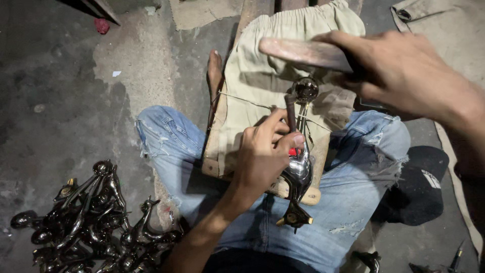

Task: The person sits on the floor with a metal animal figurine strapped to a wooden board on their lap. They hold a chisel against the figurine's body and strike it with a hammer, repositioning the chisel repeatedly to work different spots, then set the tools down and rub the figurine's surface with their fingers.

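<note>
— Two hands busy over the lap: left hand (262, 154) clamped around a shiny dark metal piece (299, 172) and pinching a thin punch (290, 114) upright against it; right hand (404, 71) closed around a wooden hammer handle (303, 52), raised above.

— And the piece itself, lying where?

— Flat on a wooden block (222, 156) draped with beige cloth (262, 65), near the block's near right corner, block resting across jeans-clad knees. Round polished knob (306, 88) pointing away, brass-coloured forked end (294, 217) hanging past the near edge.

— Heavy, by the look?

— Probably solid cast metal, so stiff and weighty for its bulk. Mirror finish, likely slippery under the fingers; hence a full wrap around the curved middle rather than a fingertip pinch. Narrow neck below the knob probably the weakest spot, better left free.

— Cloth doing anything?

— Seemingly cushioning, and guarding against skidding and scratches.

— Anything else about?

— Heap of similar dark pieces (91, 222) on the concrete floor (60, 101) off the block's left side; black cap (417, 184) beside the right knee; more bits at the floor's near right corner, too dim to identify.
</note>
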`<state>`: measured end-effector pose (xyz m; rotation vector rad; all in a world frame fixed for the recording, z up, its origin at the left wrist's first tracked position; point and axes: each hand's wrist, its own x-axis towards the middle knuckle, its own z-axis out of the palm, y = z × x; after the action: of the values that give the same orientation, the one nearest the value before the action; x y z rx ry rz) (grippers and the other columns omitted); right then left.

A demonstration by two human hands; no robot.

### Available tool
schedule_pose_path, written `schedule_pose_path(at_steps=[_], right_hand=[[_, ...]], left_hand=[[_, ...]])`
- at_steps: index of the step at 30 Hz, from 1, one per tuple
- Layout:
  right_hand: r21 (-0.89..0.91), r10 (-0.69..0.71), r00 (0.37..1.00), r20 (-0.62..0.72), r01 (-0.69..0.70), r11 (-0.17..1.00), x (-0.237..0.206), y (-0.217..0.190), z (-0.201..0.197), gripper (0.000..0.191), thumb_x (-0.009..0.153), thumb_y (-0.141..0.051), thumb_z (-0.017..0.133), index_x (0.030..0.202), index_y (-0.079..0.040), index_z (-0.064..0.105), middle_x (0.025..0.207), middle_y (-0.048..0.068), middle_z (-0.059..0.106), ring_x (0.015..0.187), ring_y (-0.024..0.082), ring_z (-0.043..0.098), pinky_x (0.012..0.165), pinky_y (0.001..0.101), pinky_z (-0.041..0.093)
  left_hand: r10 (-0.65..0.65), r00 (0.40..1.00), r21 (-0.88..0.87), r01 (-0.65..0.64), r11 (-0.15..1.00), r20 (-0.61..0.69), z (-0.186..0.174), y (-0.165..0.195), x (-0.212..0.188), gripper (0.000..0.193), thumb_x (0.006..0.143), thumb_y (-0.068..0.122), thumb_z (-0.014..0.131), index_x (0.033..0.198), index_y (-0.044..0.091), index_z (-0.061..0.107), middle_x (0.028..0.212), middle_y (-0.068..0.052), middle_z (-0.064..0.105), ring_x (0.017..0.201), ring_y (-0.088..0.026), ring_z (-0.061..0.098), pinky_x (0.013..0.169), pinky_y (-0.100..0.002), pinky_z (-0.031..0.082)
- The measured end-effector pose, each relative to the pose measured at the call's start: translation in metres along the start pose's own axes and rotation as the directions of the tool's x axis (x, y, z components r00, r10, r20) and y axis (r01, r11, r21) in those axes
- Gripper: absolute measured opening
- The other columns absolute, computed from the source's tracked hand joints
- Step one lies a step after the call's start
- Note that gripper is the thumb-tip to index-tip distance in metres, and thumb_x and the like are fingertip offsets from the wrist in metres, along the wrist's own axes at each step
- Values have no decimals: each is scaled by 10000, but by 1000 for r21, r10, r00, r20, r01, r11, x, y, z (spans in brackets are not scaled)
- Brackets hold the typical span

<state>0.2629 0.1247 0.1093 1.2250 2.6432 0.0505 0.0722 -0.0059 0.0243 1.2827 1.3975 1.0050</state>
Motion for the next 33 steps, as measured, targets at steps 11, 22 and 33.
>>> schedule_pose_path(at_steps=[11, 22, 33], right_hand=[[179, 31, 994, 108, -50, 983, -20, 31, 46, 644, 945, -280, 657, 1542, -202, 429, 764, 72, 665, 536, 170, 616, 546, 351, 518], [48, 159, 957, 241, -175, 983, -52, 35, 68, 713, 945, -345, 684, 1571, -271, 351, 950, 30, 741, 627, 171, 732, 621, 299, 586], [591, 216, 850, -480, 131, 796, -79, -8, 70, 840, 812, -62, 721, 1584, -92, 391, 1174, 182, 707, 1020, 329, 713, 876, 426, 576]], left_hand=[[0, 984, -164, 30, 986, 179, 1, -3, 10, 367, 875, 87, 683, 1229, 3, 633, 891, -155, 792, 824, -153, 775, 685, -281, 595], [57, 949, -112, -23, 993, 312, -8, 5, 10, 414, 897, 144, 679, 1289, 15, 650, 971, -146, 805, 907, -152, 793, 722, -275, 619], [688, 660, -13, -718, 695, 302, -5, -21, 19, 222, 970, 8, 627, 1155, -107, 585, 1153, -276, 728, 931, -245, 774, 789, -252, 635]])
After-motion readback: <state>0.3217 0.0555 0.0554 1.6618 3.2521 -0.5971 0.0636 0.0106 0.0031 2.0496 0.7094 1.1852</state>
